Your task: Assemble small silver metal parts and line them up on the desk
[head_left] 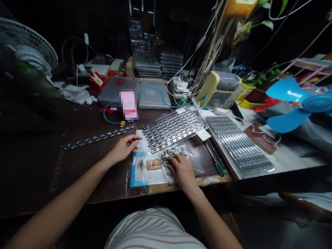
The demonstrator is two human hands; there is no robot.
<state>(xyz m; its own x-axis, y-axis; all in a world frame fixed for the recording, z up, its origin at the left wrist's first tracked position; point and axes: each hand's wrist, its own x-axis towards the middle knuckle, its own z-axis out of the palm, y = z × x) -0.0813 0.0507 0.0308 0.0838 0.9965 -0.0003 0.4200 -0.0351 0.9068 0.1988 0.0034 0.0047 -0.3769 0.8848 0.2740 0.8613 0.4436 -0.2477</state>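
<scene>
My left hand [126, 147] hovers over the table by the left end of a clear plastic tray [176, 128]. Its fingers are loosely curved and apart, and I see nothing in them. Rows of shiny metal strips lie in that tray. My right hand [183, 170] reaches into a pile of small metal parts [167, 157] on a plastic bag. Its fingers are bent with the tips among the parts; what they pinch is too small to tell. Beside the pile, a small copper-coloured block [153, 165] lies on a blue and white sheet [133, 173].
Two metal strips [98, 137] lie at left. On the right are a second filled tray [238, 145], a green-handled screwdriver [220, 167] and a blue-bladed fan [287, 100]. Behind stand closed grey cases [154, 93] with a blue cable [159, 90], and a cream-coloured machine [218, 90].
</scene>
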